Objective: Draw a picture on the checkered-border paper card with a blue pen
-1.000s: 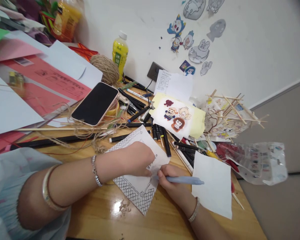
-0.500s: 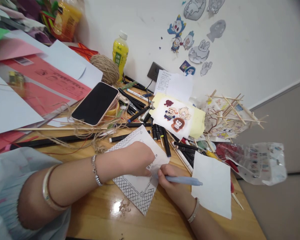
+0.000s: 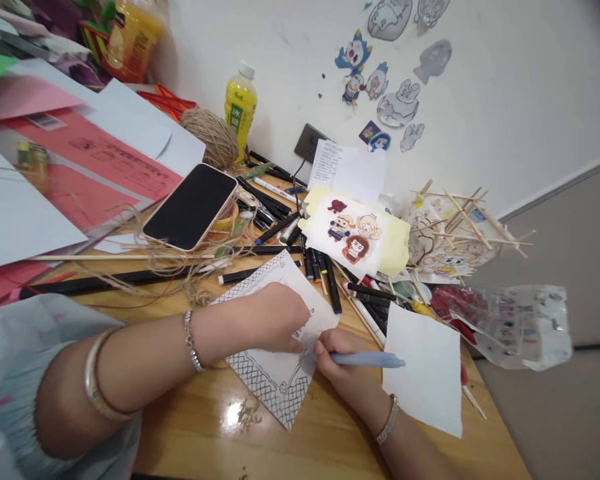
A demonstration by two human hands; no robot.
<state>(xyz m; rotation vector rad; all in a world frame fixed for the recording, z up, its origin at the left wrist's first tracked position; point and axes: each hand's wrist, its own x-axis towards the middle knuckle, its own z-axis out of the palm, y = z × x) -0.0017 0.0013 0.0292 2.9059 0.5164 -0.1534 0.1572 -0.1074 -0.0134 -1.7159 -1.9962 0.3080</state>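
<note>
My left hand (image 3: 275,317) lies on a white sheet with a black patterned border (image 3: 273,377), fingers curled down and pressing it against the wooden table (image 3: 330,440). My right hand (image 3: 343,363) is closed round a light blue pen (image 3: 367,360), whose tip touches the sheet near its right edge, just below my left fingertips. A blank white paper (image 3: 425,370) lies right of the pen.
A phone (image 3: 193,207) rests on twine and tape behind the sheet. Black markers (image 3: 325,270), a sticker sheet with cartoon figures (image 3: 350,233), a stick frame (image 3: 460,223), a yellow bottle (image 3: 240,107), a twine ball (image 3: 210,137) and coloured papers (image 3: 80,160) crowd the table.
My right hand and the pen have shifted very slightly on the sheet. Everything else looks the same.
</note>
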